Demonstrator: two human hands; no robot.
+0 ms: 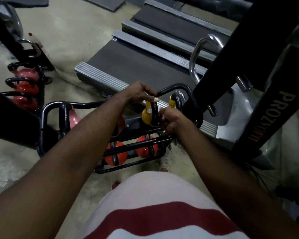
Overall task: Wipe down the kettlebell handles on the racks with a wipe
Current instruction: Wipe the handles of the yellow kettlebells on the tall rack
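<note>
While the yellow kettlebell (pixel 145 116) stands on the upper rail of the black rack (pixel 176 86), its dark handle (pixel 156 114) is caught between both hands. If the rubbing pushes sideways, the bell could, I judge, tip against the second yellow kettlebell (pixel 172 102) or slide off the rail onto the orange kettlebells (pixel 116 153) below. The left hand (pixel 141 94) curls its fingers over the handle's top, steadying it. The right hand (pixel 171 120) is clenched on a white wipe (pixel 160 110), pressed to the handle's near side.
</note>
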